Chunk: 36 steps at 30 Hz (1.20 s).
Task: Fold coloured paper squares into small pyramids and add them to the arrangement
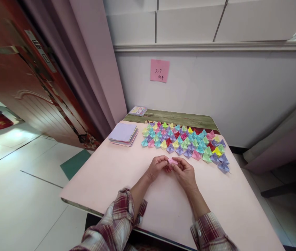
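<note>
Between my fingertips is a small piece of folded pink paper [173, 161], held just above the table. My left hand [158, 168] pinches its left side, and my right hand [184, 172] grips it from the right with thumb and fingers. Parts of the paper are hidden behind the fingers. Beyond my hands, many small folded paper boats [179, 150] in several colours stand in close rows. A stack of square coloured paper [123, 132], lilac on top, lies to the left of them.
The table [106, 174] has a pale pink cover. At its far left corner lies a small printed pack [138, 111]. A pink note [160, 70] is stuck on the wall behind. A red door [20, 76] and purple curtain [95, 52] stand at the left.
</note>
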Each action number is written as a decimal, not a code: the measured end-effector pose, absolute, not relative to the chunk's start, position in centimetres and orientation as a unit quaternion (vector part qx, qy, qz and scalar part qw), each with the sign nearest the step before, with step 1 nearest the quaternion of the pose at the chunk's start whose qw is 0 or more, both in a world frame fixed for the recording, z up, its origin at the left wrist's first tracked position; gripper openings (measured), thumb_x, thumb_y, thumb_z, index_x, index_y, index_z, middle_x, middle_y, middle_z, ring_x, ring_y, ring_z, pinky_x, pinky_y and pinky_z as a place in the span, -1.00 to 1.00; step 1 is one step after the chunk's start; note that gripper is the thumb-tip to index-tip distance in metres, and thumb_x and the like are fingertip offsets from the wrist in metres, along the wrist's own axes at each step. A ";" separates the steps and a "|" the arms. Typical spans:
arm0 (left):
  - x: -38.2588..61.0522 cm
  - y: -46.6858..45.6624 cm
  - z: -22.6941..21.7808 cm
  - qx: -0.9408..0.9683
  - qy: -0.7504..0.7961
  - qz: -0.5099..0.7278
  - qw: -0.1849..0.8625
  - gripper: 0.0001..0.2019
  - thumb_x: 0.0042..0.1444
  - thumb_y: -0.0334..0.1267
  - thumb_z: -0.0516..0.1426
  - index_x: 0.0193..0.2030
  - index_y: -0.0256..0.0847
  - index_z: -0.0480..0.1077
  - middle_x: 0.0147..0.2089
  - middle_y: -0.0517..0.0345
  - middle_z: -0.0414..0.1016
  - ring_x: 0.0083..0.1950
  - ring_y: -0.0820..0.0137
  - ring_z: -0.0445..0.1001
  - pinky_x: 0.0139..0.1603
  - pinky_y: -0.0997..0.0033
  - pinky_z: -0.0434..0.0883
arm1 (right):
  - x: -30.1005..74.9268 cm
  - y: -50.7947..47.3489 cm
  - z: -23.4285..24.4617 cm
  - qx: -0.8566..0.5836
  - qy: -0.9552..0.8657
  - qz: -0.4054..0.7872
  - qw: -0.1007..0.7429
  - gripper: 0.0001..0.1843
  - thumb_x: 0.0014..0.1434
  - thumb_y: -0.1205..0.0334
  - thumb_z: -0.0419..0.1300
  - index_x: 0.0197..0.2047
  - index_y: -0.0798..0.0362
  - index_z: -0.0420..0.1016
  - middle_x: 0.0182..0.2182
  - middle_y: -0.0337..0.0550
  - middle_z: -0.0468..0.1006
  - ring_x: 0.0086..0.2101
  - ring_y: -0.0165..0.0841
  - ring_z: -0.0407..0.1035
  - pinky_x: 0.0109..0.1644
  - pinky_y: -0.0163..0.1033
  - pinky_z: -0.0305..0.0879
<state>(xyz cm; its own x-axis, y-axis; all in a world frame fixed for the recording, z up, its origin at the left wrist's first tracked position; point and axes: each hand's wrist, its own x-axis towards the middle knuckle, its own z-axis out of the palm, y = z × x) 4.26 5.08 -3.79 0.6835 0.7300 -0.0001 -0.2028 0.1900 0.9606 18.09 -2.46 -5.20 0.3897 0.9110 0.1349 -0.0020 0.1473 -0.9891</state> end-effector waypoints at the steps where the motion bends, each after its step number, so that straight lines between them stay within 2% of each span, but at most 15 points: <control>1: 4.3 5.1 -3.8 0.555 0.239 0.316 0.731 -0.73 0.08 -0.09 0.20 -0.32 -0.31 0.46 -0.47 0.06 0.55 -0.48 0.39 0.50 -0.39 0.42 0.42 | 18.1 -2.5 -5.2 -0.547 -0.415 0.360 0.631 -0.53 0.02 -0.03 0.35 -0.07 0.07 0.53 -0.42 -0.15 0.61 -0.42 -0.30 0.49 -0.33 -0.21 0.46; 6: 4.5 4.9 -3.9 0.571 0.257 0.317 0.713 -0.67 -0.03 -0.07 0.32 -0.29 -0.33 0.48 -0.48 0.10 0.52 -0.48 0.44 0.46 -0.39 0.45 0.39 | 18.1 -2.6 -5.5 -0.574 -0.423 0.342 0.612 -0.47 0.04 -0.04 0.33 0.02 0.08 0.53 -0.35 -0.11 0.63 -0.40 -0.28 0.50 -0.29 -0.18 0.48; 12: 4.5 4.8 -3.6 0.565 0.256 0.343 0.706 -0.71 0.01 -0.09 0.28 -0.28 -0.32 0.52 -0.44 0.11 0.52 -0.43 0.45 0.44 -0.32 0.43 0.39 | 18.3 -2.7 -5.2 -0.603 -0.476 0.263 0.584 -0.62 0.14 -0.01 0.25 -0.05 0.01 0.59 -0.23 -0.08 0.62 -0.31 -0.28 0.50 -0.19 -0.20 0.44; 15: 4.6 4.9 -3.6 0.570 0.261 0.350 0.696 -0.73 0.01 -0.10 0.29 -0.31 -0.31 0.50 -0.44 0.14 0.50 -0.43 0.48 0.41 -0.32 0.45 0.37 | 18.4 -2.7 -4.9 -0.607 -0.499 0.227 0.575 -0.69 0.17 0.00 0.22 -0.14 -0.01 0.63 -0.26 -0.10 0.61 -0.27 -0.27 0.48 -0.19 -0.22 0.41; 20: 4.9 5.0 -4.0 0.549 0.270 0.382 0.693 -0.67 -0.10 -0.12 0.35 -0.26 -0.26 0.44 -0.39 0.18 0.47 -0.38 0.48 0.42 -0.34 0.49 0.36 | 18.2 -2.7 -5.0 -0.621 -0.490 0.228 0.568 -0.68 0.17 -0.05 0.20 -0.27 0.02 0.63 -0.36 -0.11 0.61 -0.38 -0.29 0.45 -0.30 -0.26 0.38; 24: 4.8 5.1 -4.5 0.567 0.276 0.376 0.679 -0.74 -0.03 -0.12 0.31 -0.35 -0.30 0.46 -0.44 0.15 0.48 -0.43 0.50 0.37 -0.37 0.49 0.33 | 18.2 -2.8 -5.1 -0.624 -0.515 0.236 0.538 -0.68 0.18 -0.04 0.20 -0.33 0.01 0.63 -0.40 -0.12 0.61 -0.42 -0.30 0.45 -0.33 -0.27 0.35; 29: 4.7 5.0 -4.5 0.573 0.288 0.374 0.670 -0.78 -0.03 -0.16 0.30 -0.47 -0.29 0.45 -0.53 0.19 0.45 -0.49 0.51 0.33 -0.41 0.49 0.29 | 18.5 -2.9 -5.0 -0.623 -0.534 0.244 0.517 -0.69 0.18 -0.03 0.19 -0.35 -0.01 0.64 -0.39 -0.12 0.62 -0.43 -0.29 0.45 -0.35 -0.27 0.34; 33: 4.6 5.0 -4.2 0.576 0.287 0.374 0.668 -0.78 -0.03 -0.17 0.29 -0.48 -0.29 0.44 -0.55 0.21 0.42 -0.50 0.52 0.32 -0.42 0.50 0.28 | 18.5 -2.8 -5.1 -0.621 -0.543 0.250 0.506 -0.68 0.19 -0.03 0.18 -0.35 -0.02 0.64 -0.39 -0.12 0.62 -0.42 -0.28 0.45 -0.30 -0.26 0.35; 36: 4.6 4.9 -4.1 0.574 0.292 0.374 0.667 -0.77 -0.05 -0.16 0.30 -0.48 -0.28 0.43 -0.56 0.21 0.42 -0.51 0.52 0.32 -0.43 0.50 0.28 | 18.3 -2.8 -5.0 -0.625 -0.531 0.264 0.507 -0.67 0.18 -0.04 0.19 -0.35 0.00 0.63 -0.40 -0.14 0.62 -0.46 -0.32 0.42 -0.34 -0.28 0.33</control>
<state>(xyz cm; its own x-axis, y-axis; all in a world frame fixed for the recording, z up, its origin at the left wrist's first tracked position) 4.63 4.92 -4.07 0.5493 0.8347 0.0409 -0.1644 0.0599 0.9846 18.30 -2.83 -5.03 0.2960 0.9322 0.2085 0.3964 0.0787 -0.9147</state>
